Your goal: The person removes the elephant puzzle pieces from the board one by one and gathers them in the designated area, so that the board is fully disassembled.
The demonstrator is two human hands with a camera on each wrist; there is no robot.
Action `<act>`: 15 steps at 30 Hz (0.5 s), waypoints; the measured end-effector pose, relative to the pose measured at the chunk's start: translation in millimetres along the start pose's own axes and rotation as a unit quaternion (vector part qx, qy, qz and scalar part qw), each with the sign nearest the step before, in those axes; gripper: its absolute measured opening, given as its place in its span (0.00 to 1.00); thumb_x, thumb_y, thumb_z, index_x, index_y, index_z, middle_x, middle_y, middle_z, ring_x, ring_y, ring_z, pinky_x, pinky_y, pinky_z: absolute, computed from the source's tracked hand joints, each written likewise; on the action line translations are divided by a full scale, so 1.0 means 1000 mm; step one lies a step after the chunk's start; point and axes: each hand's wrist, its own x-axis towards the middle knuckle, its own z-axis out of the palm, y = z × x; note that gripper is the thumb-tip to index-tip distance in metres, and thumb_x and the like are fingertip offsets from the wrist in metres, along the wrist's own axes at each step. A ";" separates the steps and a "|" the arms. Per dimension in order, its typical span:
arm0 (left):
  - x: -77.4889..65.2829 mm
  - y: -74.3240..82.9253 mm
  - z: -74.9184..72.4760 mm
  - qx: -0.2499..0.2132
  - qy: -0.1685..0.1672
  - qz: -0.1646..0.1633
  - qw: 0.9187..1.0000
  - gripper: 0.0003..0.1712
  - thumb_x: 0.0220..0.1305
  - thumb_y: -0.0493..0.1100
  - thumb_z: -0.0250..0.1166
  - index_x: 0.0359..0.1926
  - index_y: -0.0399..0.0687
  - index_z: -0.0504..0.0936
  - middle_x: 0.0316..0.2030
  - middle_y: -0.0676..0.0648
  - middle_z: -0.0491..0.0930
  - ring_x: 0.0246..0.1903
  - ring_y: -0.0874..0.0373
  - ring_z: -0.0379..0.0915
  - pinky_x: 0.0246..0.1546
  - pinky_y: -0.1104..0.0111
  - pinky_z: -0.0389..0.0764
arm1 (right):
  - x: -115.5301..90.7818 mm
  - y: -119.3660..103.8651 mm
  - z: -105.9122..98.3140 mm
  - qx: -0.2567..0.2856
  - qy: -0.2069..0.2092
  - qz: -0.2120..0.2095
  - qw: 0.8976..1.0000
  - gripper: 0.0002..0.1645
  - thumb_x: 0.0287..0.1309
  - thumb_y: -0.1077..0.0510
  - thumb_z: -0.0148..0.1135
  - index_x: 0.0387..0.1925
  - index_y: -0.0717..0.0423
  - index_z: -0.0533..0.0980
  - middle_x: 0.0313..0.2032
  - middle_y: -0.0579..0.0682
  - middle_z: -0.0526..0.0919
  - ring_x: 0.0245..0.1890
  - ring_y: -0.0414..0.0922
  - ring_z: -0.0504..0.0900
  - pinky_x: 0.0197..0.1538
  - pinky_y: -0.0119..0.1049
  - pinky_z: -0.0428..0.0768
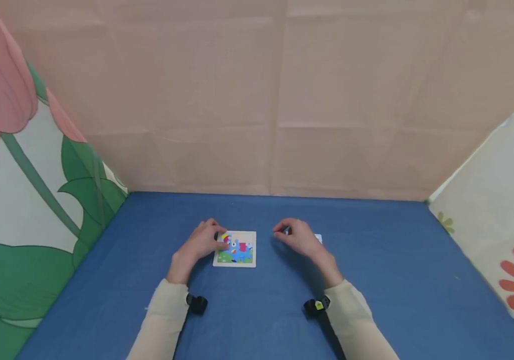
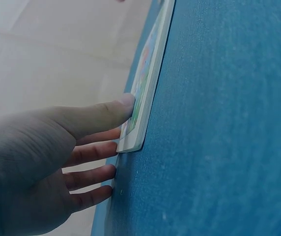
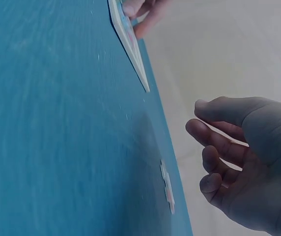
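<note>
A square picture puzzle (image 1: 245, 252) with a pale frame lies flat on the blue table, showing a blue animal on green ground. My left hand (image 1: 204, 240) rests at its left side, the thumb on the picture and the other fingers extended along the edge. In the left wrist view, the thumb (image 2: 116, 112) presses close to the frame's corner. To the right of the puzzle hovers my right hand (image 1: 301, 237), fingers loosely bent and nothing between them. Below it lies a small, flat, light-coloured puzzle piece (image 3: 167, 187), partly hidden by the hand in the head view.
A blue cloth covers the table (image 1: 257, 320). Behind it rises a plain beige backdrop (image 1: 275, 100). Flower-printed panels stand at the left (image 1: 36, 200) and right (image 1: 500, 210). Black wrist cameras sit below both hands.
</note>
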 end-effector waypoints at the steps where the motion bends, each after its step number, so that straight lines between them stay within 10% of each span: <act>1: 0.000 0.000 0.000 -0.001 -0.002 -0.001 1.000 0.30 0.57 0.52 0.74 0.60 0.48 0.82 0.56 0.45 0.73 0.57 0.48 0.66 0.57 0.52 0.72 | 0.001 -0.001 0.001 0.001 -0.002 -0.002 1.000 0.09 0.62 0.56 0.67 0.41 0.55 0.85 0.39 0.49 0.85 0.29 0.42 0.73 0.31 0.34 0.73; 15: 0.001 -0.001 -0.001 0.005 -0.005 0.000 1.000 0.30 0.58 0.53 0.74 0.60 0.49 0.82 0.56 0.45 0.74 0.57 0.48 0.67 0.58 0.52 0.72 | 0.020 -0.028 0.023 0.001 -0.045 -0.040 0.998 0.07 0.62 0.57 0.66 0.40 0.54 0.85 0.38 0.47 0.85 0.30 0.40 0.75 0.33 0.33 0.75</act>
